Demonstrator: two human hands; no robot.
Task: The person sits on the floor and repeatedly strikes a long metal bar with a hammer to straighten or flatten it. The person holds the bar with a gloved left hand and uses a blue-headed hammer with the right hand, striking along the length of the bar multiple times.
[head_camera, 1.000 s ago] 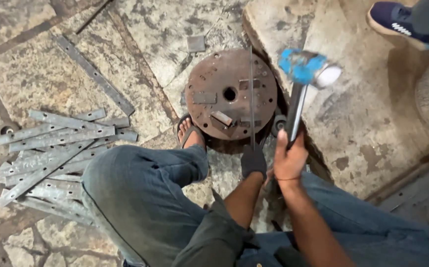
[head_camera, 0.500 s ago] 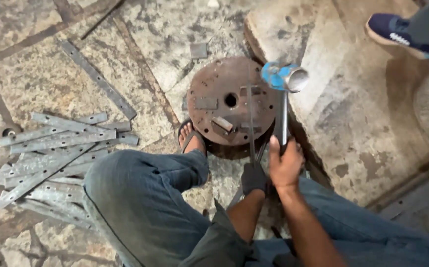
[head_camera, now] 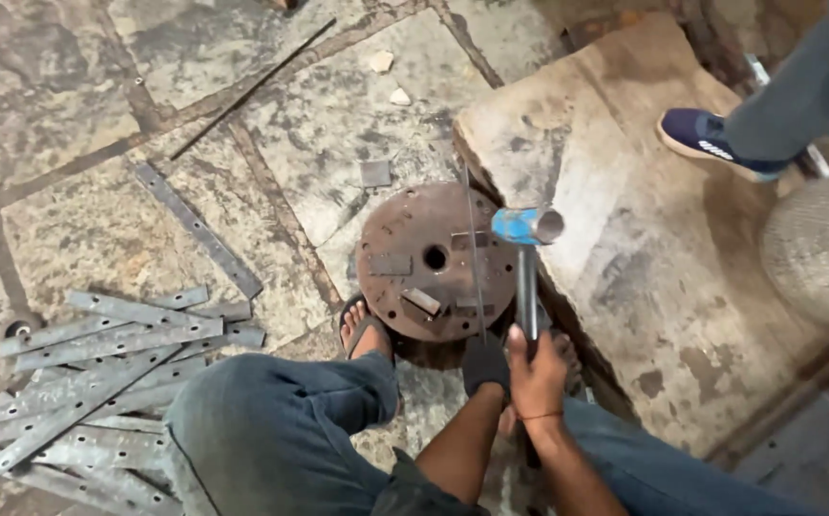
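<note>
My right hand (head_camera: 536,375) grips the grey handle of a hammer with a blue head (head_camera: 525,226), which hangs over the right edge of a rusty round metal disc (head_camera: 414,263). My left hand (head_camera: 484,365), in a dark glove, holds the near end of a thin metal strip (head_camera: 476,258) standing on edge across the disc. The disc has a centre hole and small flat metal pieces lying on it. My sandalled left foot (head_camera: 365,327) rests at the disc's near edge, and my knees in blue jeans frame the hands.
A pile of several flat grey metal bars (head_camera: 99,373) lies at left. One long bar (head_camera: 197,229) and a thin rod (head_camera: 247,91) lie on the stone floor. Another person's blue shoe (head_camera: 711,143) stands on a stone slab (head_camera: 625,239) at right.
The hammer head has come down and to the left, from raised at the right to just over the disc's right edge. The view shifted slightly.
</note>
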